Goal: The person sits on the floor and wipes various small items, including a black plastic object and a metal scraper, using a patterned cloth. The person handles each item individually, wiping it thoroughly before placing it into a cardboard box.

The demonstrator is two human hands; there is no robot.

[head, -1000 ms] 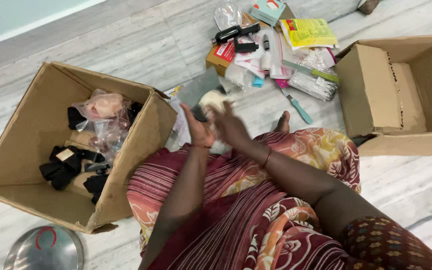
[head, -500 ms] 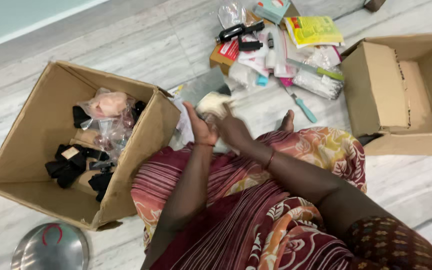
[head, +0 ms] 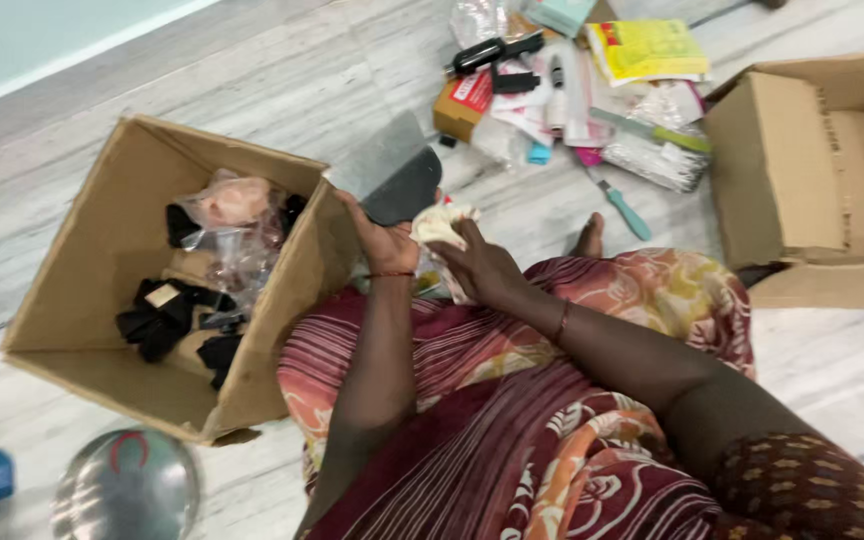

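I sit on the floor with a patterned cloth over my lap. My left hand (head: 384, 238) grips a flat dark grey piece (head: 399, 188) inside a clear plastic sleeve, held up beside the box wall. My right hand (head: 480, 262) is closed on a crumpled whitish cloth (head: 439, 222) and presses it against the lower edge of the dark piece. Both hands meet just right of the open cardboard box (head: 102, 230).
The left box holds black items (head: 164, 318) and clear bags with pale things (head: 232, 205). A second cardboard box (head: 812, 180) lies open at right. A heap of packets, a dark bottle and a teal-handled tool (head: 620, 205) lies ahead. A round metal lid (head: 127, 488) sits near left.
The dark piece has risen and turned toward the left box in my left hand. My right hand has shifted the cloth lower against it. The view has drifted a little.
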